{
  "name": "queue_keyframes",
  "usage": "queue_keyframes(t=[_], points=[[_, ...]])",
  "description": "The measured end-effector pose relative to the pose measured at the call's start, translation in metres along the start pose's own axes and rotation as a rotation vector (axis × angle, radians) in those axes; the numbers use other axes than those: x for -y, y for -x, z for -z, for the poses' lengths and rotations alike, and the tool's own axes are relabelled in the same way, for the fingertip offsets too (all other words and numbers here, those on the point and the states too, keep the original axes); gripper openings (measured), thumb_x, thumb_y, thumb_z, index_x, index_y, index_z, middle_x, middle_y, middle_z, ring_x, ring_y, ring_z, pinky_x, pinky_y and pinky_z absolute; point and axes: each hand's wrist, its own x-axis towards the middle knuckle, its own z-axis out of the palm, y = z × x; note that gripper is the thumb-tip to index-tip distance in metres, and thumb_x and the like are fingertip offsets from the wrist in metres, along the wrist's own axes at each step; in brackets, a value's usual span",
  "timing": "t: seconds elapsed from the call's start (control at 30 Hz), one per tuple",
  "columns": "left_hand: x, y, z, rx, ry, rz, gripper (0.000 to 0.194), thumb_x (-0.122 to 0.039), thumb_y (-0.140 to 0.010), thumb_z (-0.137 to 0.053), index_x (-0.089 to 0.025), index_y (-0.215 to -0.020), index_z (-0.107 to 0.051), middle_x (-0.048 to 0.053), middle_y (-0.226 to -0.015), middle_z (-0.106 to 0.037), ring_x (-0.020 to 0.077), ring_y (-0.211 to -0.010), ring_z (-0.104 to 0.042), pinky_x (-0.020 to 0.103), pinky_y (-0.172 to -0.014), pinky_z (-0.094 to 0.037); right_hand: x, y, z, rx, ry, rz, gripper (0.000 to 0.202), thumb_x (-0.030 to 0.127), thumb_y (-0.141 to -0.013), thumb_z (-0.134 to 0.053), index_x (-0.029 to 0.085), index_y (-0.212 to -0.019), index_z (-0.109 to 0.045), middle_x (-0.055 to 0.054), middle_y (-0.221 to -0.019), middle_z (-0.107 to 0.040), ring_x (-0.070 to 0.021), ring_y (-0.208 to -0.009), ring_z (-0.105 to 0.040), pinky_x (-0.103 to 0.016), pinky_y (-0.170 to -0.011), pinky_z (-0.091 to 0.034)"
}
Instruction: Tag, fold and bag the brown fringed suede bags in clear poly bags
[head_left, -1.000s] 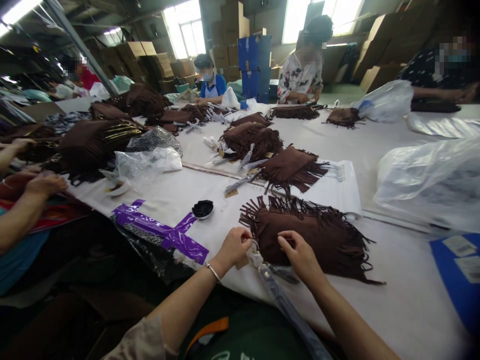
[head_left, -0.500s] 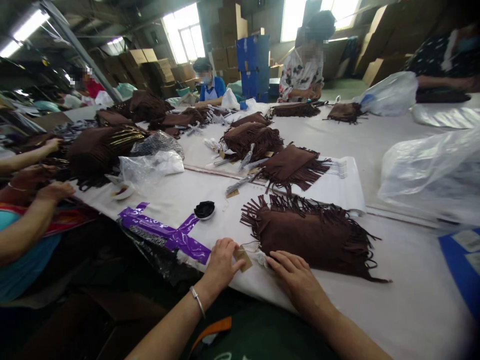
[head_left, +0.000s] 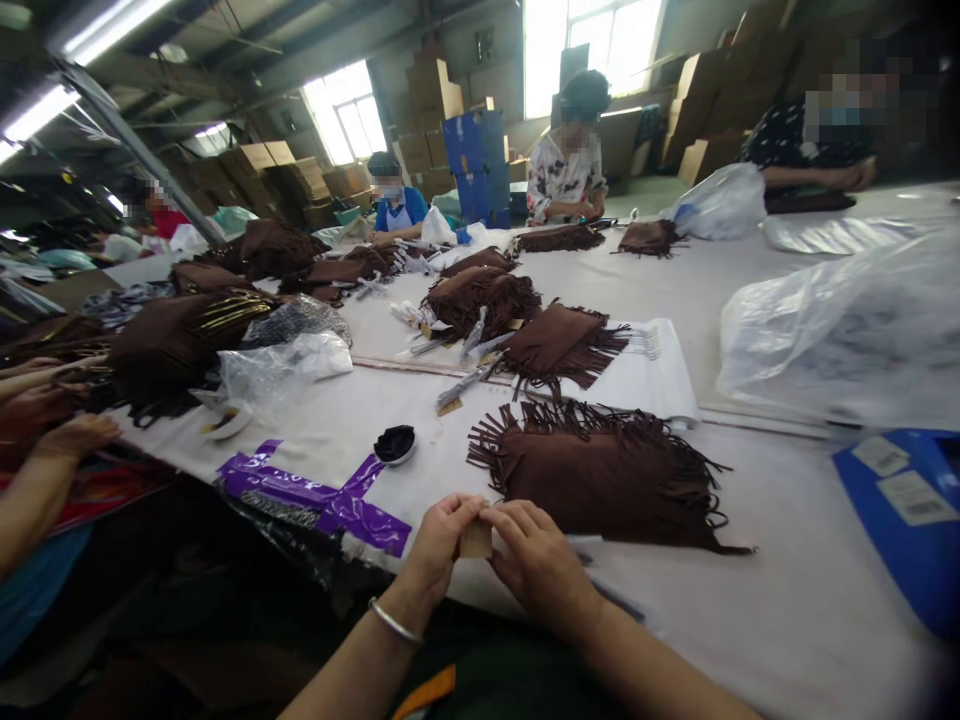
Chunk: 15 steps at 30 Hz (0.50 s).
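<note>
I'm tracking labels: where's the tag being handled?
In the head view, below centre, the tan tag sits between the left hand and right hand.

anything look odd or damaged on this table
The purple tape stands out: shiny strips run along the near edge of the table, with branches reaching inward, perhaps a patch. Nothing looks clearly spilled around the nearest brown fringed piece.

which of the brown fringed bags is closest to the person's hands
The brown fringed bag lying just beyond the right hand; the others lie farther across the table or off to the left.
</note>
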Motion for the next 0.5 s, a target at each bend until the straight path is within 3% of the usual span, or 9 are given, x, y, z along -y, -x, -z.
queue_keyframes(t=[0.1, 0.17, 0.27, 0.33, 0.4, 0.5], points=[[0.001, -0.004, -0.022, 0.072, -0.019, -0.045, 0.041, -0.053, -0.075, -0.062, -0.014, -0.082, -0.055, 0.001, -0.072, -0.058, 0.0113, -0.063, -0.054, 0.022, -0.058, -0.043, -0.020, 0.004, 0.012, -0.133, -0.091, -0.193, 0.016, 0.019, -0.088, -0.047, 0.022, -0.098, -0.059, -0.005, -0.093, -0.062, -0.0199, -0.091, -0.055, -0.036, -0.083, -0.046], [0.003, -0.006, -0.026, 0.082, -0.088, -0.044, 0.045, -0.056, -0.078, -0.056, -0.013, -0.089, -0.057, 0.004, -0.075, -0.061, 0.0114, -0.062, -0.055, 0.021, -0.057, -0.042, -0.040, 0.011, 0.023, -0.211, -0.055, -0.359, 0.010, 0.025, -0.087, -0.050, 0.021, -0.090, -0.059, -0.005, -0.088, -0.062, -0.0207, -0.087, -0.056, -0.037, -0.081, -0.046], [0.010, -0.008, -0.016, 0.006, -0.200, -0.080, 0.046, -0.056, -0.078, -0.056, -0.013, -0.095, -0.058, 0.006, -0.082, -0.064, 0.0113, -0.063, -0.056, 0.020, -0.053, -0.041, -0.065, 0.024, 0.035, -0.328, 0.126, -0.479, 0.025, 0.031, -0.083, -0.054, 0.019, -0.105, -0.057, -0.008, -0.104, -0.061, -0.0255, -0.101, -0.054, -0.045, -0.089, -0.043], [0.018, -0.007, -0.005, -0.040, -0.212, -0.083, 0.046, -0.056, -0.077, -0.058, -0.013, -0.095, -0.058, 0.006, -0.085, -0.064, 0.0119, -0.065, -0.058, 0.021, -0.056, -0.044, -0.070, 0.028, 0.037, -0.376, 0.224, -0.440, 0.042, 0.030, -0.084, -0.051, 0.018, -0.125, -0.046, -0.011, -0.122, -0.055, -0.0275, -0.118, -0.046, -0.048, -0.098, -0.037], [0.026, -0.003, 0.004, -0.064, -0.160, -0.028, 0.050, -0.058, -0.073, -0.061, -0.013, -0.093, -0.058, 0.007, -0.085, -0.065, 0.0143, -0.068, -0.062, 0.025, -0.063, -0.049, -0.066, 0.029, 0.032, -0.298, 0.260, -0.308, 0.052, 0.029, -0.087, -0.046, 0.018, -0.137, -0.034, -0.012, -0.135, -0.046, -0.0258, -0.129, -0.035, -0.048, -0.105, -0.031], [0.036, 0.010, 0.008, -0.043, -0.046, 0.116, 0.055, -0.061, -0.068, -0.065, -0.013, -0.092, -0.057, 0.012, -0.089, -0.067, 0.0216, -0.079, -0.067, 0.033, -0.075, -0.052, -0.055, 0.032, 0.018, -0.010, 0.285, -0.110, 0.062, 0.038, -0.085, -0.051, 0.020, -0.141, -0.030, -0.010, -0.143, -0.038, -0.0267, -0.136, -0.026, -0.049, -0.109, -0.027]])
